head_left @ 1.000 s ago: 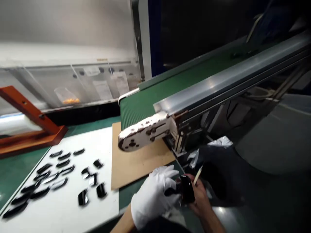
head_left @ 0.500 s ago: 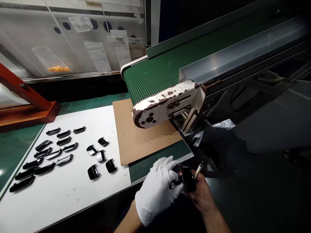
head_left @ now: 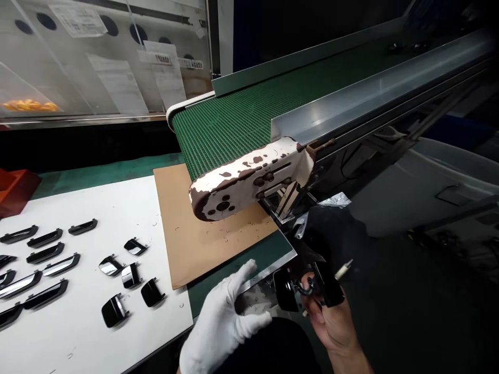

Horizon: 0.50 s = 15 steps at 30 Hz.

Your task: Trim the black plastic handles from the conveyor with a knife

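Note:
My right hand (head_left: pixel 331 322), bare, is closed around a glossy black plastic part (head_left: pixel 307 288) made of two caps joined by a curved runner. A thin pale tool (head_left: pixel 343 270) also sticks out of that hand. The part hangs just off the bench's front corner, below the conveyor end. My left hand (head_left: pixel 224 324), in a white glove, is open with fingers stretched toward the bench edge, just left of the part and not touching it.
A green conveyor belt (head_left: pixel 234 127) with a worn white end plate (head_left: pixel 245 182) overhangs a brown board (head_left: pixel 191 239). On the white sheet (head_left: pixel 97 311) lie several black caps (head_left: pixel 130 275) and long black handles (head_left: pixel 47 254). Clear guard panels stand behind.
My gloved left hand has let go of the black part and opened, drawing back to the left. The right hand keeps the part, now showing two caps. The view shifted right.

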Available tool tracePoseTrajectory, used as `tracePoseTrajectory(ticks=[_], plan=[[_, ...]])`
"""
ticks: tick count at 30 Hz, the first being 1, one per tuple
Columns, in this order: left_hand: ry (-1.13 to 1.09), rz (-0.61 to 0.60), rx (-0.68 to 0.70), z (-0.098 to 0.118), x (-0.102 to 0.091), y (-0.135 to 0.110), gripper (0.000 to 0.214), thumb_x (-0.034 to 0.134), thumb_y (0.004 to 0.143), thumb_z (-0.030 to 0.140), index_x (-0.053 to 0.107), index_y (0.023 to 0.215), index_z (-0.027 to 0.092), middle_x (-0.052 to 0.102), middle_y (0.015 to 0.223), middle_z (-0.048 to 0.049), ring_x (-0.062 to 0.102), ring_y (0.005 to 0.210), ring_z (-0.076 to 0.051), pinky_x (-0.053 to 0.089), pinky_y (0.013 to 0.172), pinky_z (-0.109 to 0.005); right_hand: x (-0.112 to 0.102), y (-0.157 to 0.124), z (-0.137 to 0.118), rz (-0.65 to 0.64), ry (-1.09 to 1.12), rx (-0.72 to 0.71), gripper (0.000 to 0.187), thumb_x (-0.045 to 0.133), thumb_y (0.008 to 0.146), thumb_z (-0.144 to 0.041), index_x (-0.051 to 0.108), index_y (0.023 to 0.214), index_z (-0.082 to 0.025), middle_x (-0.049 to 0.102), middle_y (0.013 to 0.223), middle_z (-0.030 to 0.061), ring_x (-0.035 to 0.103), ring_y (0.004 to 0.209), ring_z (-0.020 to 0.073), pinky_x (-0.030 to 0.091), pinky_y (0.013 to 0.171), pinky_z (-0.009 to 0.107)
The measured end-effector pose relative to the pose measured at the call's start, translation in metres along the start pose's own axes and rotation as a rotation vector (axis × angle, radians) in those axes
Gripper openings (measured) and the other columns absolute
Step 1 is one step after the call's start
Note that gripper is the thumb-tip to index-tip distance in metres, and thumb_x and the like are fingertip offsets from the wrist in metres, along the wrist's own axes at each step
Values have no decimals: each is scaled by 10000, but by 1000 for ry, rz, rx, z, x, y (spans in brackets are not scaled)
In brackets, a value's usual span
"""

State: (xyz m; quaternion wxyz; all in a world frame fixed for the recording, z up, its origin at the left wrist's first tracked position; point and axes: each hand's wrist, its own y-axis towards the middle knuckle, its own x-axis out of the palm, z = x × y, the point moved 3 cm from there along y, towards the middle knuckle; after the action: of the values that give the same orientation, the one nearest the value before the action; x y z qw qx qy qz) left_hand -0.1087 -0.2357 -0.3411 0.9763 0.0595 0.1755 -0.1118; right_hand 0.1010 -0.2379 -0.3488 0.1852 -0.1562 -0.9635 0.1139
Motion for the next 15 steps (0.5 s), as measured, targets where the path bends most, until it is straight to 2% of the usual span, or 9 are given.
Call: tracePoseTrajectory(ticks=[3,7,11,15], plan=[[-178,-57,-41,1,13,-2,1020,843,625,538,319,1479,343,553,1365,-91,537,1241,-346,452,1058,-498,1,-1,-2,-34,8,6,420,865,530,-530,665,587,-165,551,540,-34,244,311,-32,231,339,147],[-342,-106,-72,14,27,-1,1177,925,548,388,231,1499,375,500,1417,-66,478,1303,-321,394,1109,-463,2,-4,-1,-73,9,19,375,848,566,-503,668,580,-174,540,544,-37,211,312,-36,215,337,151],[-409,-98,2,23,30,2,1200,936,544,283,210,1492,406,497,1421,-27,497,1289,-291,394,1113,-444,3,-6,-1,-82,2,9,350,849,580,-484,678,585,-179,546,540,-29,210,316,-34,200,337,146],[-396,-41,60,25,31,5,1145,917,581,313,228,1494,352,547,1370,-36,545,1238,-282,420,1093,-446,5,-7,-2,-89,-7,-2,334,845,590,-473,684,605,-181,559,555,-25,216,313,-38,186,340,140]])
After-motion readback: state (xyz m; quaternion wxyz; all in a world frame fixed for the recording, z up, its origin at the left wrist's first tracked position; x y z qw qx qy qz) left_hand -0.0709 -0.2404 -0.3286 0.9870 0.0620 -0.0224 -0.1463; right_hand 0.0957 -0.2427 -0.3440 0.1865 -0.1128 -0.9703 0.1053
